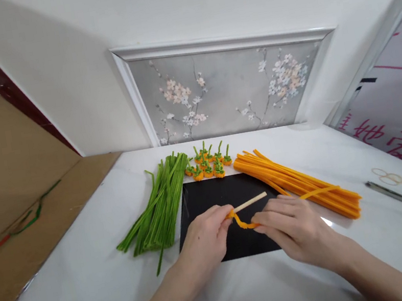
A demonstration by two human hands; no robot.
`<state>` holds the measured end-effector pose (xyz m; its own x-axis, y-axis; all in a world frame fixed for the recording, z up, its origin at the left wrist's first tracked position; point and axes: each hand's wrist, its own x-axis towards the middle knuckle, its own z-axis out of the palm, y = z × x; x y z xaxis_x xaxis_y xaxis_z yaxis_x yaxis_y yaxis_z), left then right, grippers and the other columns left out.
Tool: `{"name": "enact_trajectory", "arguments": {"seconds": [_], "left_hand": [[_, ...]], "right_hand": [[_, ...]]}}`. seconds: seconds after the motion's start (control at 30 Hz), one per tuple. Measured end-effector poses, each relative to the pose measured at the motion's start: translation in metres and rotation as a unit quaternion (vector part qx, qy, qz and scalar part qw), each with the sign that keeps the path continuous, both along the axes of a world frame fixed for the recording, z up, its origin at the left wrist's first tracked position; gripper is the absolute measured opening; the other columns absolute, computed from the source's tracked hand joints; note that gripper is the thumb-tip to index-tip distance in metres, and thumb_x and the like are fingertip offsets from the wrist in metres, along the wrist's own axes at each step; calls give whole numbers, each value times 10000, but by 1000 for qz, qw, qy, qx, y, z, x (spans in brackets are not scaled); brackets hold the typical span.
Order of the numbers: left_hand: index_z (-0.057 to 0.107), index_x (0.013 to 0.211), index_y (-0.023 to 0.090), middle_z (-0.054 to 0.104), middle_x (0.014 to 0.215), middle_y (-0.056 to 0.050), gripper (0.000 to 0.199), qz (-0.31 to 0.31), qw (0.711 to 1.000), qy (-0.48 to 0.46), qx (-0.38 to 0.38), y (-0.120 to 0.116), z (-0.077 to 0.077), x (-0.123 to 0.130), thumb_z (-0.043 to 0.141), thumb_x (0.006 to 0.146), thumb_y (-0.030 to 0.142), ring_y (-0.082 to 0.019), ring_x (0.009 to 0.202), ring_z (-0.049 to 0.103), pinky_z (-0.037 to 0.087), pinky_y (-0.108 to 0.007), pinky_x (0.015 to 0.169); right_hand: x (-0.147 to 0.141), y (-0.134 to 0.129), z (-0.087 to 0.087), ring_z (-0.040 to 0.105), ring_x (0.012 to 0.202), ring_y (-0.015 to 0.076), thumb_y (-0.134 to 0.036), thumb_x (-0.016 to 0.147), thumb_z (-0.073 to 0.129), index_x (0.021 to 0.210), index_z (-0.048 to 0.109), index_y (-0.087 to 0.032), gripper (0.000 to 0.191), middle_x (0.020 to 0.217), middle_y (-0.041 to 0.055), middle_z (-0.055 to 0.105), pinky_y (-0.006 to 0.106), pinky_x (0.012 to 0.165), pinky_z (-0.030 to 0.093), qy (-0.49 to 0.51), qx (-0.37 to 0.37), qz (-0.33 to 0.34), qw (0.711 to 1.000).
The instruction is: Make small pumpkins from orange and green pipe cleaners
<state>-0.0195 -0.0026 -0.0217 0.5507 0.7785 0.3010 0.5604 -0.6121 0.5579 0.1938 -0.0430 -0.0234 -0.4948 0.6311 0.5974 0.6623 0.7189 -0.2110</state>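
Above a black mat [208,193], my left hand [209,232] pinches a pale wooden stick [252,201] together with one end of an orange pipe cleaner [241,222]. The stick points up to the right. My right hand [296,227] has its fingers closed on the same pipe cleaner, which sags in a short curve between both hands. Left of the mat lies a bundle of green pipe cleaners [164,203], and right of it a bundle of orange pipe cleaners [295,180]. Several small orange pieces with green stems [207,170] stand behind the mat.
Tweezers [399,197] and thin rings [387,175] lie on the white table [101,272] at the right. A cardboard box [3,154] borders the left side. A white wall with a framed floral panel [221,90] rises at the back.
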Motion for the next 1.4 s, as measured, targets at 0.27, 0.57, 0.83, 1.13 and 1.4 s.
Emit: {"name": "enact_trajectory", "arguments": {"seconds": [0.27,0.57,0.83,1.13,1.4], "left_hand": [[643,903,169,669,798,-31,228,-62,988,102,100,-5,1,4,447,906,53,-186,726,586,444,-295,669],[621,931,146,667,770,-30,228,-93,986,34,134,-9,5,6,418,914,44,-168,660,522,407,-295,646],[544,1220,185,676,921,-50,341,-55,995,-30,78,-11,2,5,462,910,70,-182,790,590,475,-296,723],[630,1099,240,676,877,4,302,-38,999,-31,19,-9,1,3,448,928,71,-156,801,588,461,-254,710],[627,1024,204,669,867,-8,305,2,997,70,9,-8,3,4,426,898,13,-179,802,586,449,-267,687]], "right_hand": [[1,14,11,639,761,168,-242,946,532,919,697,-197,173,862,62,687,289,710,498,113,-34,-60,991],[25,33,4,619,662,136,-346,917,575,863,711,-209,201,757,14,672,230,609,473,130,-235,-38,963],[14,24,1,464,543,92,-307,957,494,726,633,-176,300,629,-24,533,218,494,320,56,-288,-4,956],[1,6,-10,469,547,107,-267,955,522,672,566,-202,294,612,-34,560,254,534,276,-68,-220,-1,973],[-3,-6,5,524,570,139,-257,991,430,737,576,-193,300,653,1,603,281,558,316,-98,-107,19,989]]}}
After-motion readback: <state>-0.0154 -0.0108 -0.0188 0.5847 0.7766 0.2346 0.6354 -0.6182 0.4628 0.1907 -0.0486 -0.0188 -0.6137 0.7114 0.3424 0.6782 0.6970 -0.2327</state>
